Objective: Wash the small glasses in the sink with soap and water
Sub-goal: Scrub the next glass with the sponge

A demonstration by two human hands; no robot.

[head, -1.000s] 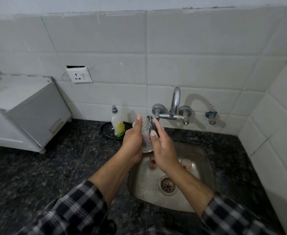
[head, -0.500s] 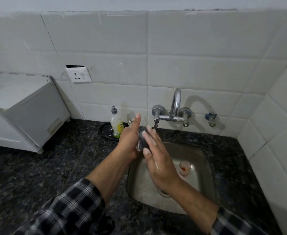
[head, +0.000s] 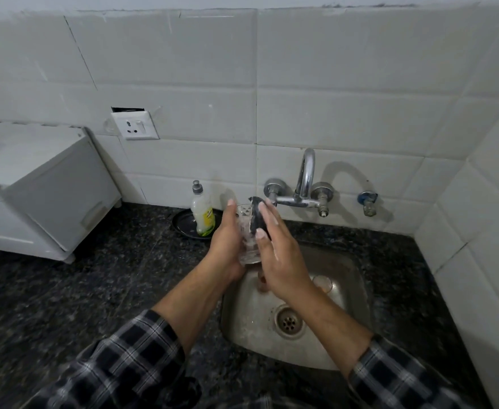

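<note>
**washed_up:** While the small glass (head: 246, 240) is held over the back-left corner of the sink (head: 357, 293), how are the hands set?

**tapwatcher:** The glass is gripped by the left hand (head: 226, 243) from the left, thumb tip up by the rim. A dark scrubber (head: 257, 219) is pinched by the right hand (head: 282, 261) and pressed on the glass's right side, up near the mouth. Both forearms are angled in from below.

**washed_up:** Any room around it?

**tapwatcher:** Tight behind: the tap (head: 306, 178) is just past the fingertips, and the soap bottle (head: 202, 215) is stood near on the left, on the counter (head: 94, 290). Open basin is left below, where a second glass (head: 322, 283) is sat near the drain (head: 289, 321). A third glass (head: 261, 284) is mostly hidden by the right hand.

**washed_up:** Which way is it pointed?

**tapwatcher:** Long axis roughly upright, mouth up and tipped slightly toward the wall, base down.
</note>
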